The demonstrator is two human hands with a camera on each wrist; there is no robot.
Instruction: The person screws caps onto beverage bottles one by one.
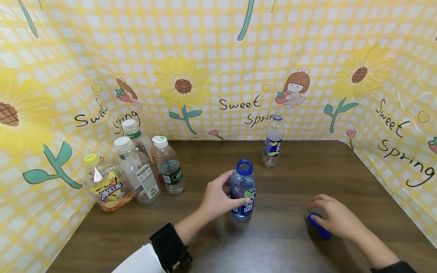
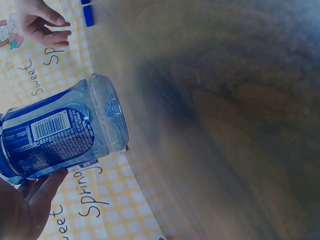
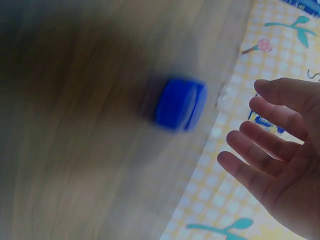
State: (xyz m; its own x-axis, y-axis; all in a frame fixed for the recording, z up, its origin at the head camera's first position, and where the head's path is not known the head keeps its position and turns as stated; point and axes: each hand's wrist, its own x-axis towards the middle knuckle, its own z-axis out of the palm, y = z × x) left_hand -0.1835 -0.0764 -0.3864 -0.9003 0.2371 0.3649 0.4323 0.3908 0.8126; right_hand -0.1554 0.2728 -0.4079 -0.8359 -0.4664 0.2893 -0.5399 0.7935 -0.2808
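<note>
My left hand (image 1: 220,199) grips a clear blue plastic bottle (image 1: 243,185) round its side, thumb across the front label. The bottle stands upright and capless, its blue mouth facing up; the left wrist view shows a barcode on its label (image 2: 50,130). Over to the right, my right hand (image 1: 336,218) hovers with fingers spread and loosely bent, nothing held in them. Beneath and beside its fingertips lie two blue caps (image 1: 324,233) on the table. In the right wrist view a blue cap (image 3: 180,105) sits apart from the right hand (image 3: 280,150).
A clear bottle with a blue-and-yellow label (image 1: 273,146) stands at the back. On the left are several capped bottles, among them a green-labelled water bottle (image 1: 172,170) and a yellow-capped jug (image 1: 109,185). A patterned yellow cloth (image 1: 218,76) walls the brown table (image 1: 273,246).
</note>
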